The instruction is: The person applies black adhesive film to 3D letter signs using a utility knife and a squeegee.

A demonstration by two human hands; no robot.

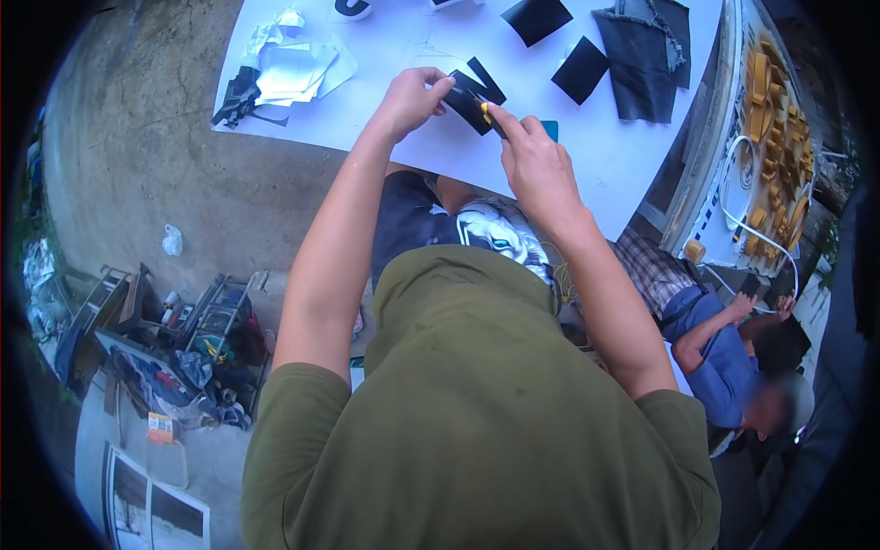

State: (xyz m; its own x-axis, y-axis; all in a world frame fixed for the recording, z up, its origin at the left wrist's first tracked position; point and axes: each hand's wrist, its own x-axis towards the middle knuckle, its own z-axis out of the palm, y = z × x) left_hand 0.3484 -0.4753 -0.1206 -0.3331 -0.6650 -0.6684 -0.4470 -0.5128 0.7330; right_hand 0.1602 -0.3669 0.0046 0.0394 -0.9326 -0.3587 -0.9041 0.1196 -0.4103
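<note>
My left hand [417, 101] pinches the upper left edge of a black sheet piece [469, 99] over the white tabletop [394, 137]. In my right hand [541, 170] is a slim tool with a yellow part, apparently a utility knife [486, 112]; its tip is at the black piece, and the blade cannot be made out. A narrow black strip [487, 81] slants just beyond the piece. Partly hidden behind my right hand lies a teal flat thing [550, 130].
Two black squares [537, 20] and folded dark denim [644, 60] lie at the far right. White papers [291, 71] and black scraps [240, 96] lie left. A seated person [715, 330] holds a white cable beside a table of yellow pieces [770, 137]. Cluttered racks [197, 339] stand lower left.
</note>
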